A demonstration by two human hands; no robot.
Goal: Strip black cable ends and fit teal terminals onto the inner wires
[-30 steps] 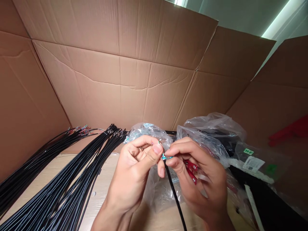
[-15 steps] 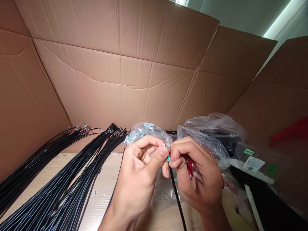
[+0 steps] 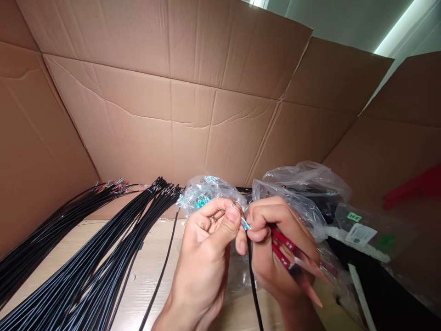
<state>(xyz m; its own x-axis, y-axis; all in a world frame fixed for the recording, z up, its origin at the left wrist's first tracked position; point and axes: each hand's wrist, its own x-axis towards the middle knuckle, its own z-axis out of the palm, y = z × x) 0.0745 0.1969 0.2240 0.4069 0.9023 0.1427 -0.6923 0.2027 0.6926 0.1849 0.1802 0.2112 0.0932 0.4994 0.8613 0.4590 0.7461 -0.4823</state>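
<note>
- Two long bundles of black wires (image 3: 74,243) lie fanned across the wooden table (image 3: 148,243), their thin coloured ends pointing toward the cardboard box wall (image 3: 155,92) behind them.
- A single loose black wire (image 3: 161,269) lies apart from the bundles, just left of the left hand.
- A clear plastic bag of small teal connectors (image 3: 203,193) sits just behind the left hand (image 3: 201,253).
- The left hand's fingers (image 3: 232,214) are curled, with thumb and forefinger pinching a tiny teal connector (image 3: 245,224) on the end of a black wire (image 3: 253,280). That wire hangs down between the hands.
- The right hand (image 3: 279,243) meets the connector from the other side, its fingers (image 3: 257,234) pressed together on it. Its lower fingers curl around a red-handled tool (image 3: 282,246), whose pale tips point down and right.
- Farther right, a crumpled clear bag (image 3: 303,184) and a bag with a green label (image 3: 358,230) lie beside a red object (image 3: 413,186).
</note>
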